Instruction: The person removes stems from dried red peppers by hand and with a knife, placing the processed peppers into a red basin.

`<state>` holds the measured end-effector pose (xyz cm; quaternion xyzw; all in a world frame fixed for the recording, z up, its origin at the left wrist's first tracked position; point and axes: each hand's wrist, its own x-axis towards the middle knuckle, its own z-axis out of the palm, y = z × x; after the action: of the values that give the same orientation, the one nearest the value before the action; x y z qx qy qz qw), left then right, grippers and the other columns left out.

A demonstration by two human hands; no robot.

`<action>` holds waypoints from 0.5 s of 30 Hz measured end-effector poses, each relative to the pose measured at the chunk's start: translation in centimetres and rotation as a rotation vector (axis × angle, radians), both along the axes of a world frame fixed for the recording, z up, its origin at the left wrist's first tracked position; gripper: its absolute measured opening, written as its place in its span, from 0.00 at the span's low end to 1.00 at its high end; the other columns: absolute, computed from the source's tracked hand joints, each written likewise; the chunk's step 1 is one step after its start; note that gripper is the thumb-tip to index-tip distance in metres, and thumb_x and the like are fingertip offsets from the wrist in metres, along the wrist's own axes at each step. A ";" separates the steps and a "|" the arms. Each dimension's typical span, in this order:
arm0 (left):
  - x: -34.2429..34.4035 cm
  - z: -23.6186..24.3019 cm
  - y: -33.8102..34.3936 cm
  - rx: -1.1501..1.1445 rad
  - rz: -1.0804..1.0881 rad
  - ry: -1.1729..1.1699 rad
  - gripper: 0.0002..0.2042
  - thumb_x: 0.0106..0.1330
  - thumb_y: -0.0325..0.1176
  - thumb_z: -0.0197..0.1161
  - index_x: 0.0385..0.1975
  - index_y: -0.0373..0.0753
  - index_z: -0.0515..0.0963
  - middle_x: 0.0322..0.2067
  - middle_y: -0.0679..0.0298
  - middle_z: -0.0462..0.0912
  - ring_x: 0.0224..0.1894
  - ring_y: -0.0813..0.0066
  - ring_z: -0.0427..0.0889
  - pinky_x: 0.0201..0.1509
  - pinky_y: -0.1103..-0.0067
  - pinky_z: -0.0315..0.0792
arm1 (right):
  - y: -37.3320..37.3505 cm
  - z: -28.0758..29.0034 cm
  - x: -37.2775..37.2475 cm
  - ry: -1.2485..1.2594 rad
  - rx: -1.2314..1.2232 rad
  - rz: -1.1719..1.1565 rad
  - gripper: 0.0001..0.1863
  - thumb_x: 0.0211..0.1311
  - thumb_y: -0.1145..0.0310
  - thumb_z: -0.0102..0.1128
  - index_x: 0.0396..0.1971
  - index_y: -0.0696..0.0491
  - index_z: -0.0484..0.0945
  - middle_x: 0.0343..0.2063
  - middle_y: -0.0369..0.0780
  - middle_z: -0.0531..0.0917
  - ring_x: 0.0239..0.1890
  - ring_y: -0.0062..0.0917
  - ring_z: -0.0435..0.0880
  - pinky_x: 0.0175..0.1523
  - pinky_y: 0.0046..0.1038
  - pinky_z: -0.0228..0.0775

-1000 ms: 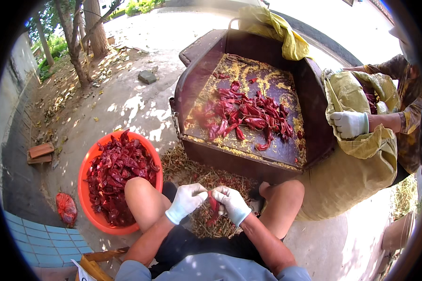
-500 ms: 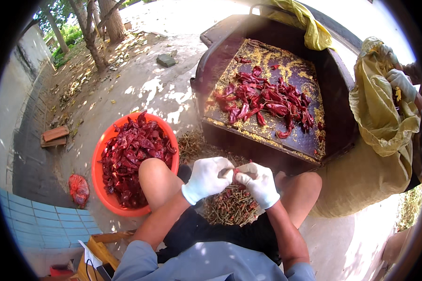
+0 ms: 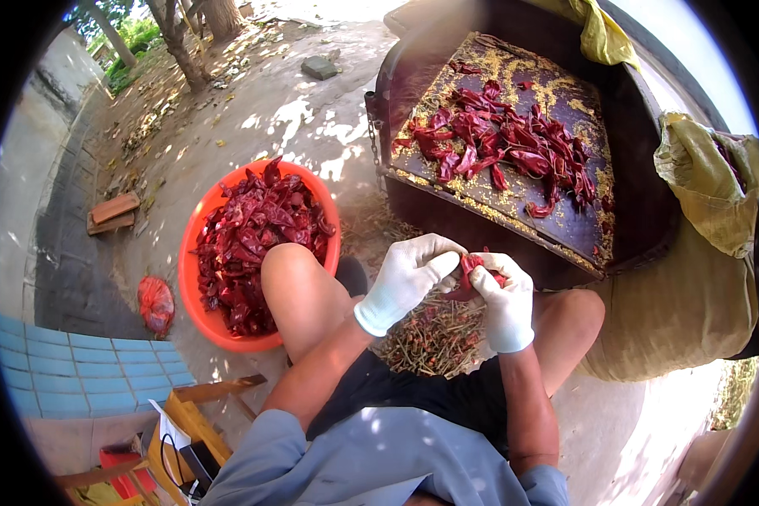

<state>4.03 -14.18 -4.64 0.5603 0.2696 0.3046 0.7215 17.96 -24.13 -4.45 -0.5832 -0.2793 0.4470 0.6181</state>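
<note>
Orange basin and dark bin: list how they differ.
The orange basin is round; the dark bin is angular.
The basin is smaller; the bin, larger.
The basin is heaped with red peppers; the bin has a looser spread among yellow seeds.
Both hold red peppers.

Trees (image 3: 224, 18), sunlit ground (image 3: 292, 118) and a wall (image 3: 69, 72) show an outdoor yard.

the gloved left hand (image 3: 411, 277) and gloved right hand (image 3: 509, 302) pinch close together between the bent knees (image 3: 293, 274), bare forearms (image 3: 327, 371) angled forward.
</note>
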 end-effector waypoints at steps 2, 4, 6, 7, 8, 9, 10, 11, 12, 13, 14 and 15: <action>0.1 -0.1 0.4 0.146 -0.026 0.032 0.08 0.70 0.28 0.60 0.43 0.31 0.81 0.33 0.67 0.84 0.31 0.85 0.79 0.37 0.85 0.73 | 0.1 -1.2 0.8 -0.375 0.104 -0.035 0.07 0.58 0.75 0.65 0.37 0.59 0.84 0.27 0.36 0.83 0.29 0.21 0.82 0.36 0.24 0.74; -0.1 0.8 0.6 0.472 0.017 0.223 0.08 0.66 0.28 0.64 0.41 0.34 0.82 0.33 0.67 0.84 0.29 0.85 0.79 0.34 0.84 0.73 | 0.2 -1.0 1.3 -0.867 0.236 -0.058 0.10 0.51 0.75 0.70 0.35 0.55 0.84 0.28 0.40 0.84 0.30 0.29 0.83 0.38 0.26 0.75; -0.1 0.8 0.8 0.806 0.095 0.307 0.07 0.61 0.29 0.68 0.38 0.37 0.84 0.31 0.64 0.83 0.26 0.80 0.80 0.30 0.83 0.74 | 0.2 0.0 0.8 -1.117 0.274 -0.099 0.12 0.46 0.75 0.73 0.34 0.51 0.85 0.27 0.40 0.83 0.30 0.32 0.84 0.36 0.29 0.76; -0.1 1.0 0.8 0.897 0.109 0.323 0.06 0.60 0.29 0.68 0.36 0.38 0.85 0.30 0.62 0.83 0.26 0.73 0.82 0.31 0.80 0.75 | 0.3 -0.1 0.8 -1.204 0.304 -0.102 0.12 0.47 0.75 0.72 0.34 0.49 0.84 0.25 0.38 0.82 0.28 0.32 0.83 0.33 0.30 0.75; -0.1 0.7 0.8 0.950 0.119 0.325 0.06 0.60 0.29 0.68 0.36 0.39 0.85 0.30 0.62 0.84 0.26 0.71 0.83 0.31 0.78 0.76 | 0.2 -0.1 0.9 -1.258 0.302 -0.097 0.11 0.48 0.74 0.71 0.33 0.48 0.84 0.24 0.37 0.82 0.27 0.31 0.83 0.32 0.30 0.74; 0.1 0.4 0.7 1.003 0.129 0.327 0.06 0.60 0.29 0.68 0.36 0.39 0.85 0.30 0.61 0.84 0.27 0.69 0.83 0.32 0.76 0.76 | 0.2 -0.1 1.1 -1.313 0.298 -0.092 0.10 0.49 0.74 0.70 0.33 0.47 0.83 0.23 0.37 0.81 0.26 0.31 0.82 0.30 0.31 0.73; 0.1 0.2 0.6 1.016 0.120 0.352 0.06 0.61 0.29 0.67 0.36 0.39 0.85 0.31 0.60 0.84 0.28 0.66 0.84 0.32 0.75 0.77 | 0.2 -0.3 1.2 -1.363 0.283 -0.081 0.07 0.52 0.72 0.67 0.32 0.46 0.82 0.22 0.36 0.80 0.23 0.31 0.81 0.27 0.32 0.71; 0.1 0.1 0.4 0.958 0.099 0.373 0.07 0.61 0.29 0.67 0.37 0.39 0.85 0.29 0.60 0.84 0.27 0.68 0.84 0.32 0.76 0.76 | 0.1 -0.3 1.2 -1.386 0.269 -0.084 0.06 0.53 0.71 0.67 0.31 0.46 0.82 0.22 0.36 0.80 0.23 0.32 0.81 0.27 0.32 0.71; 0.2 0.1 0.5 0.899 0.082 0.363 0.06 0.61 0.28 0.66 0.37 0.39 0.85 0.29 0.60 0.84 0.26 0.71 0.83 0.32 0.77 0.76 | 0.1 -0.3 1.2 -1.409 0.254 -0.088 0.05 0.53 0.71 0.66 0.31 0.46 0.82 0.22 0.36 0.80 0.23 0.32 0.81 0.27 0.32 0.71; 0.3 -0.1 0.6 0.837 0.066 0.354 0.06 0.61 0.26 0.66 0.37 0.38 0.85 0.28 0.61 0.84 0.25 0.74 0.83 0.31 0.78 0.75 | 0.0 -0.4 1.1 -1.431 0.239 -0.088 0.05 0.54 0.71 0.65 0.31 0.46 0.82 0.22 0.36 0.80 0.22 0.32 0.80 0.26 0.33 0.71; 0.3 -0.3 0.7 0.771 0.052 0.333 0.06 0.62 0.26 0.65 0.37 0.37 0.85 0.28 0.61 0.84 0.25 0.76 0.82 0.31 0.79 0.75 | 0.0 -0.5 1.1 -1.413 0.219 -0.057 0.04 0.55 0.71 0.64 0.31 0.45 0.82 0.23 0.35 0.81 0.22 0.32 0.80 0.26 0.33 0.71; 0.3 -0.5 0.9 0.703 0.038 0.312 0.06 0.63 0.25 0.64 0.37 0.36 0.85 0.28 0.62 0.85 0.24 0.78 0.81 0.30 0.80 0.75 | 0.1 -0.4 0.8 -1.420 0.206 -0.059 0.04 0.56 0.70 0.63 0.31 0.46 0.82 0.23 0.35 0.81 0.22 0.32 0.81 0.26 0.33 0.71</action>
<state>4.38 -13.33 -5.16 0.8082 0.2656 0.3027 0.4297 18.81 -24.06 -4.82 -0.6793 -0.6389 -0.0858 0.3508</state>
